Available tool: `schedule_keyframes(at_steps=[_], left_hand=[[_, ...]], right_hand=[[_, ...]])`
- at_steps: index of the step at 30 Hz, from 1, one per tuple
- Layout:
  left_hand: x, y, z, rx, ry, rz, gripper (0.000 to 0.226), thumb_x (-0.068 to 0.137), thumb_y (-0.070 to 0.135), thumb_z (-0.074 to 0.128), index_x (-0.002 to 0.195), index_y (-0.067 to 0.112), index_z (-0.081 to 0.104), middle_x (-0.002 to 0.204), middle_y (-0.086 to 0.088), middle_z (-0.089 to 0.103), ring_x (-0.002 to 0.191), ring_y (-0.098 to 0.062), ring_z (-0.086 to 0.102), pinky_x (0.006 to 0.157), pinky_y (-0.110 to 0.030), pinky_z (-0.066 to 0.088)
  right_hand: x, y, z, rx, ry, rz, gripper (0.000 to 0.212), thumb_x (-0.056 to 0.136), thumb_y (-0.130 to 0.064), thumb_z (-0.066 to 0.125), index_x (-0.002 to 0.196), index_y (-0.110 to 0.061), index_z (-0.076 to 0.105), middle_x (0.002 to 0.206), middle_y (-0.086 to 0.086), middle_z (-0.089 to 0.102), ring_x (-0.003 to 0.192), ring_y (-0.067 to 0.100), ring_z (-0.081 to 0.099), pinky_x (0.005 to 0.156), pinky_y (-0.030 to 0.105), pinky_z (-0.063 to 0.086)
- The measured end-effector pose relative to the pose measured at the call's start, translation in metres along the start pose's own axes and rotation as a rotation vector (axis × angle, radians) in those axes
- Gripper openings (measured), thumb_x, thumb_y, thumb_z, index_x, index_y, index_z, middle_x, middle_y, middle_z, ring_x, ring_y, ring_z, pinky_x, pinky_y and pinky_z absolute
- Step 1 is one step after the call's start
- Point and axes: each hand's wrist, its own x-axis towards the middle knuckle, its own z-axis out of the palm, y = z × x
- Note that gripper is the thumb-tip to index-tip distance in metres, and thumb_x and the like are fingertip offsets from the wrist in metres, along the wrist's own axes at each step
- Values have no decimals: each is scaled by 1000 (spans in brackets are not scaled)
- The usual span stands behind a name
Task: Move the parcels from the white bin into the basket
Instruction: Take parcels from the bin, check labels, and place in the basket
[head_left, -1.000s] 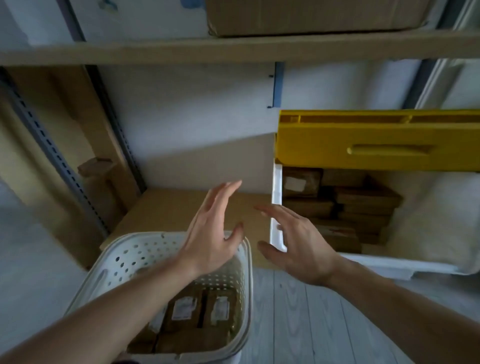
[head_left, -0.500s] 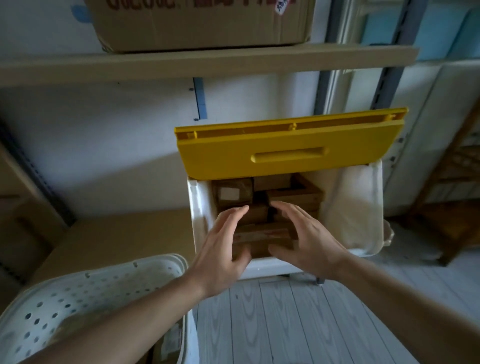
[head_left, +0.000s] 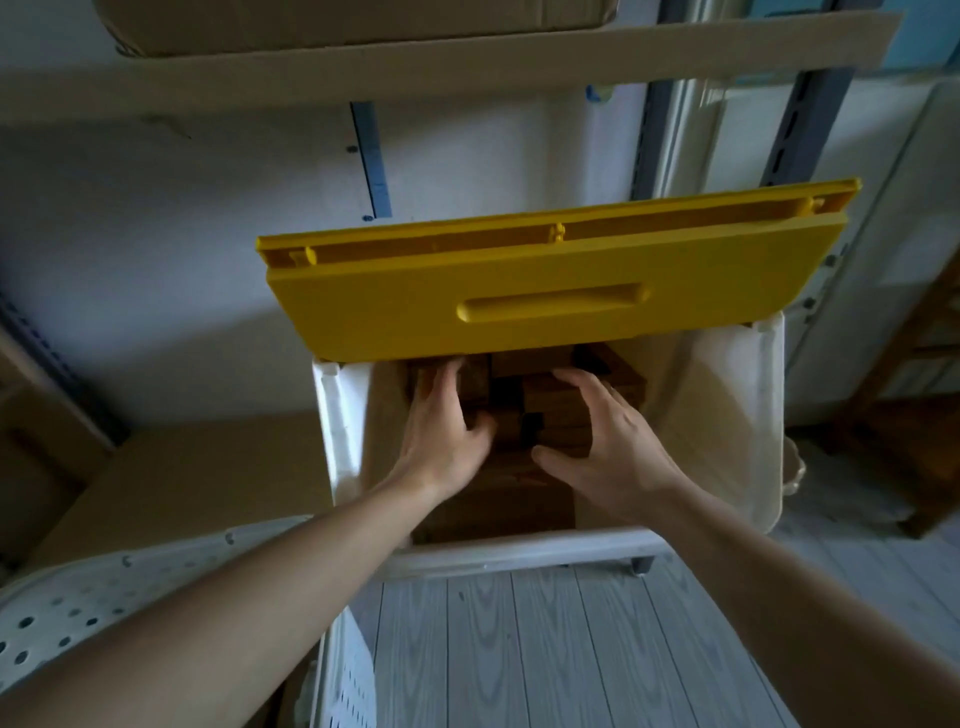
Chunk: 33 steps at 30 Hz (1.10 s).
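under the raised yellow lid (head_left: 550, 291), inside the white bin (head_left: 727, 415), both hands are down among the brown parcels (head_left: 550, 410). the left hand (head_left: 447, 431) lies with fingers fairly straight over the stack's left side, fingertips reaching toward the back under the lid's edge; it looks to rest on a parcel rather than clamp it. the right hand (head_left: 608, 441) is spread, fingers arched and thumb set apart, over the stack's right side; whether it touches cardboard yet i cannot tell. neither hand has closed round anything.

the step in hand seems to be picking the next parcel or two. to do it well, i'd take the uppermost pieces first, pinch each across its short sides, and lift straight toward the front opening so knuckles clear the lid, then swing left and low to the perforated basket (head_left: 67, 613), which sits just beside the bin's front left corner.

much is hard to read: the bin's interior is dim, parcel edges blur into each other, and their number is unclear. the lid hides the back rows. the left forearm crosses over the basket, the frame crops it, and its contents are not visible.
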Motion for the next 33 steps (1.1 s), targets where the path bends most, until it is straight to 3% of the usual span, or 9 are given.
schedule_keyframes(at_steps=[5, 11, 14, 16, 19, 22, 26, 29, 33], left_hand=[[14, 0, 31, 85, -85, 19, 69, 93, 19, 70, 152, 17, 35, 152, -6, 39, 139, -26, 42, 102, -21, 33], [6, -27, 39, 299, -271, 11, 82, 88, 29, 76, 156, 18, 31, 154, -12, 36, 143, -36, 39, 116, -46, 39], [2, -40, 35, 387, -359, -208, 88, 83, 50, 73, 154, 20, 30, 152, -17, 36, 142, -41, 37, 114, -50, 39], [0, -42, 34, 327, -418, -415, 89, 82, 56, 66, 153, 20, 27, 154, -21, 34, 144, -44, 34, 116, -48, 37], [-1, -38, 36, 221, -411, -566, 84, 86, 48, 62, 155, 20, 23, 155, -22, 36, 143, -42, 36, 116, -45, 38], [-1, -30, 40, 159, -374, -645, 78, 83, 47, 59, 150, 20, 29, 150, -21, 42, 139, -41, 41, 114, -44, 39], [-6, -21, 40, -61, -283, -724, 79, 65, 53, 57, 136, 23, 40, 133, -12, 53, 121, -35, 54, 105, -48, 47], [-8, -28, 36, -226, -176, -765, 71, 62, 49, 60, 127, 22, 50, 120, -9, 63, 108, -32, 62, 100, -49, 52], [-12, -29, 29, -317, -156, -821, 70, 82, 40, 65, 143, 12, 45, 132, -12, 60, 119, -33, 59, 103, -41, 49]], right_hand=[[9, 29, 0, 30, 8, 104, 82, 88, -35, 77, 156, -26, 32, 154, -2, 46, 141, 17, 45, 102, 21, 34], [21, 34, 11, 36, -92, 130, 80, 86, -35, 79, 153, -30, 36, 150, -4, 46, 138, 16, 44, 101, 24, 35], [24, 36, 25, 46, -230, 243, 77, 83, -43, 81, 148, -31, 42, 140, -8, 52, 127, 15, 52, 96, 26, 43], [27, 39, 36, 74, -304, 316, 68, 82, -49, 81, 138, -31, 47, 125, -8, 62, 109, 12, 61, 87, 26, 51], [29, 34, 47, 73, -407, 381, 41, 92, -40, 74, 121, -29, 47, 102, -7, 61, 93, 12, 59, 68, 23, 46], [31, 33, 55, 94, -436, 389, 24, 92, -38, 69, 111, -26, 63, 103, -5, 69, 99, 16, 66, 83, 34, 56], [32, 32, 56, 126, -473, 475, 19, 99, -36, 63, 103, -20, 72, 101, 3, 73, 89, 18, 69, 74, 31, 57], [35, 34, 53, 117, -418, 551, 28, 101, -35, 61, 115, -12, 70, 115, 9, 71, 105, 26, 68, 92, 37, 58], [37, 36, 42, 83, -297, 615, 23, 99, -35, 62, 99, -12, 64, 99, 5, 65, 88, 20, 63, 70, 29, 51]])
